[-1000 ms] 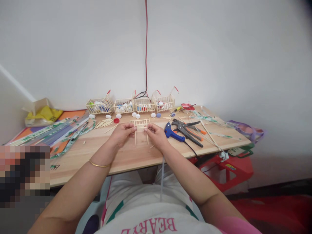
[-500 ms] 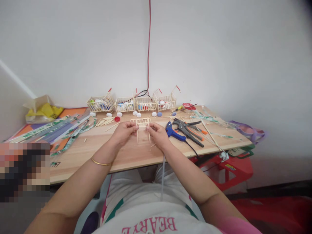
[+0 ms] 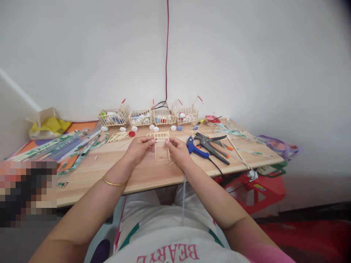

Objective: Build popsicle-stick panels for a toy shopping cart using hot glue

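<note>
A small frame of thin wooden sticks [image 3: 162, 140], with a row of short bars near its far end and two longer legs toward me, is held just over the table. My left hand [image 3: 142, 148] pinches its left side between thumb and fingers. On the opposite side, my right hand [image 3: 177, 149] grips the frame the same way. Right of my right hand lies a blue glue gun [image 3: 196, 149], its black cord running off the front edge. Loose sticks [image 3: 119, 137] and a red bottle cap [image 3: 132, 134] lie beyond my left hand.
Several stick-built carts [image 3: 164, 117] with cap wheels line the wall. Black and orange cutters [image 3: 212, 148] lie at right. Plastic packets [image 3: 63, 146] and a yellow bag [image 3: 51, 126] occupy the left. A red bowl [image 3: 213, 119] stands at the back.
The stick frame has shifted very slightly to the right relative to my left hand. Both hands keep their grip, and the other things stay where they were.
</note>
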The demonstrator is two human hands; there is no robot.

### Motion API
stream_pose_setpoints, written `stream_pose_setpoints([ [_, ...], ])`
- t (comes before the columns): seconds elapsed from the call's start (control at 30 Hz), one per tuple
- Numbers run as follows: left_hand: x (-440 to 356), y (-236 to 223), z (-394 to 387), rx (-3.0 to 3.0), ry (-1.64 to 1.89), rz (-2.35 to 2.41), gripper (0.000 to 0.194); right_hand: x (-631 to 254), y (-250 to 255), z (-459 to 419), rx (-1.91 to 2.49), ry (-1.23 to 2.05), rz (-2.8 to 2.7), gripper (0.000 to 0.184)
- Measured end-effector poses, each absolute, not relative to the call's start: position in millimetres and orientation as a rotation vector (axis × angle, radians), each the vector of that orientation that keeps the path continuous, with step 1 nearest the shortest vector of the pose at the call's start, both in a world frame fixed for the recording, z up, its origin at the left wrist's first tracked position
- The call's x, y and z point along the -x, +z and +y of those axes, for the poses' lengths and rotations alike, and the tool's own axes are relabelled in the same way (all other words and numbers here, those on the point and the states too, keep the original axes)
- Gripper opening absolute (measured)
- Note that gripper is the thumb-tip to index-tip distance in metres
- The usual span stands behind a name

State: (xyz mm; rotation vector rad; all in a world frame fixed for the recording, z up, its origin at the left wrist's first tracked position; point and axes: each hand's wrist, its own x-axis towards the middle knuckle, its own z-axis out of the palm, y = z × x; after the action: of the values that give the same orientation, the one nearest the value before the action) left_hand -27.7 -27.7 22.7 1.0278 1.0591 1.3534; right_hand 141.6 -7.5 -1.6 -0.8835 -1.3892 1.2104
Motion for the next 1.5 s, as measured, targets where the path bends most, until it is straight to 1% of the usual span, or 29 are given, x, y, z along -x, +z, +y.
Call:
stream_pose_setpoints([
  [0.37, 28.5, 19.6, -24.8, -0.938, 1.347, 1.033, 0.025, -141.8, -5.5, -5.4, 0.876, 1.194, -1.371, 0.025],
  [0.83, 27.8, 18.1, -24.0, -0.975, 1.342, 1.11, 0.031, -140.3, -7.2, -4.2, 0.896, 1.164, -1.359, 0.027],
  [1.23, 29.0, 13.9, -22.0, -1.107, 1.389, 1.173, 0.024, -138.7, -1.6, -8.5, 0.931, 1.169, -1.377, 0.027],
  [1.5, 25.6, 16.1, -23.1, -1.015, 1.456, 1.12, 0.03, -138.7, -0.5, -8.8, 0.927, 1.178, -1.372, 0.028],
])
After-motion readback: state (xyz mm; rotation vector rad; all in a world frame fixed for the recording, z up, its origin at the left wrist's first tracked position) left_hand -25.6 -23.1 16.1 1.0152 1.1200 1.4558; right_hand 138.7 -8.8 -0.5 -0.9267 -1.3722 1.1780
